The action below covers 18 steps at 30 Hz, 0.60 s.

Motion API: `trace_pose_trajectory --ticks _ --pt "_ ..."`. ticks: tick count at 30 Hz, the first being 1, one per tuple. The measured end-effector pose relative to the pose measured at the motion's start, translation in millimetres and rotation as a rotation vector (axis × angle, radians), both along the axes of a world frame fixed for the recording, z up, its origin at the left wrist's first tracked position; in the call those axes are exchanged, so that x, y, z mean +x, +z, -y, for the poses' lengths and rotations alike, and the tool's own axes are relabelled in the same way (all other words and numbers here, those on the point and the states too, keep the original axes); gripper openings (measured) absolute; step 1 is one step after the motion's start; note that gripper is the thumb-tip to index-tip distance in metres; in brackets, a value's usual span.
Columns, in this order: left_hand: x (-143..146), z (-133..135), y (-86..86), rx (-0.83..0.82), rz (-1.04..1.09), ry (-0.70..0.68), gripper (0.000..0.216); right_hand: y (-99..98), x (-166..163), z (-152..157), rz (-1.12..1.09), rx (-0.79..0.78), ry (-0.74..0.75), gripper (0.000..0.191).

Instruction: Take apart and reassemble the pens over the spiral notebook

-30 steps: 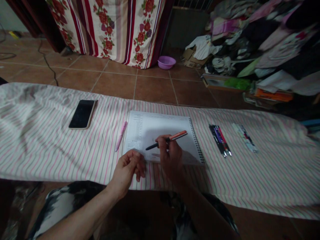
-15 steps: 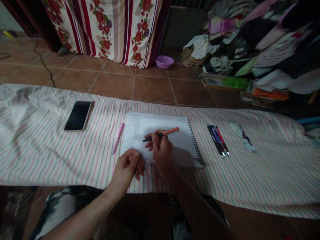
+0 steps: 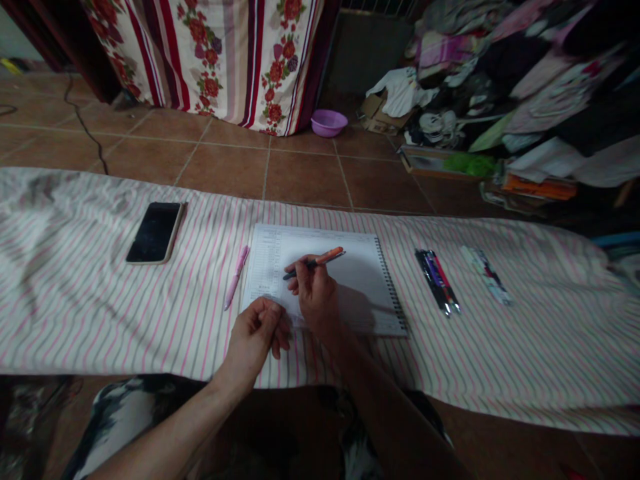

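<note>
A spiral notebook (image 3: 350, 267) lies open on the striped cloth, its coil on the right and a printed table down the left of the page. My right hand (image 3: 319, 293) is closed around an orange and black pen (image 3: 327, 256), tilted over the page with its dark end toward the printed table. Whether that end touches the paper, I cannot tell. At the notebook's near left corner is my left hand (image 3: 257, 330), fingers curled and thumb against the index finger; anything between them is hidden. A pink pen (image 3: 236, 279) lies just left of the notebook.
A phone (image 3: 156, 232) lies on the striped cloth (image 3: 90, 300) at the left. Right of the notebook are several dark and coloured pens (image 3: 437, 281) and some pale pens (image 3: 487, 275). Beyond, a purple basin (image 3: 329, 123) stands on the tiled floor near heaped clothes (image 3: 450, 60).
My right hand has shifted slightly left and up the page, and the pen's orange end has come left with it. The left hand stays at the notebook's corner.
</note>
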State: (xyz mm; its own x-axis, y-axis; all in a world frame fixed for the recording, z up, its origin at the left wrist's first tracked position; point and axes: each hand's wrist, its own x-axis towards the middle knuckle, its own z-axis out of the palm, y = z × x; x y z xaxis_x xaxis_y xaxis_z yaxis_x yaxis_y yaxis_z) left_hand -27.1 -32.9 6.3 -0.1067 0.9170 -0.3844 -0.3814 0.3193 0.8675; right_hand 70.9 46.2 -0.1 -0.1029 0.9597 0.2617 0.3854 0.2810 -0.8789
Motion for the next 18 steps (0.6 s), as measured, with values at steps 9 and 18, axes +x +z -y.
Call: trace_pose_trajectory --ticks 9,18 --pt "-0.2 -1.1 -2.5 0.018 -0.029 0.004 0.028 1.2 1.8 2.2 0.047 0.017 0.036 0.024" --pt "-1.0 -1.3 -0.2 0.016 -0.039 0.008 0.028 1.8 0.6 3.9 0.020 0.047 -0.027 0.024"
